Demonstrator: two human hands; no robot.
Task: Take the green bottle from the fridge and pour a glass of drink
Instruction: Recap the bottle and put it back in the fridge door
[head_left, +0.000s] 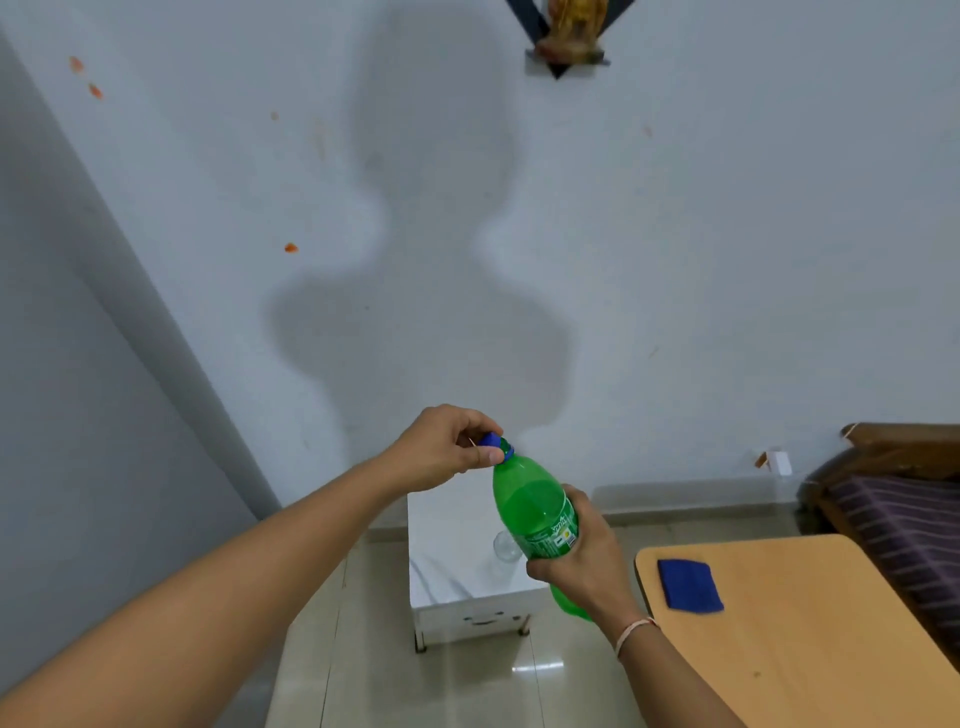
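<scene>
A: Holding the green bottle (535, 512) mid-air, tilted, above the small white table (447, 561). Right hand (576, 558) wrapped round the label section, fingers closed on it. Left hand (447, 449) pinching the blue cap (494, 446), fingers narrow, thumb on the cap's rim.

B: Room around it?

A: Open air on all sides of the bottle. Clear glass (506, 545) stands on the white table near its right edge, partly hidden behind the bottle. Wooden table (810, 623) to the right, rounded corner just beside the right wrist; blue cloth (690, 584) lies on it.

B: Surfaces?

A: Pale tiled floor (441, 686), white wall (675, 260) with orange smudges, bed (904, 519) far right.

B: Label text?

A: Green label, writing too blurred to read.
</scene>
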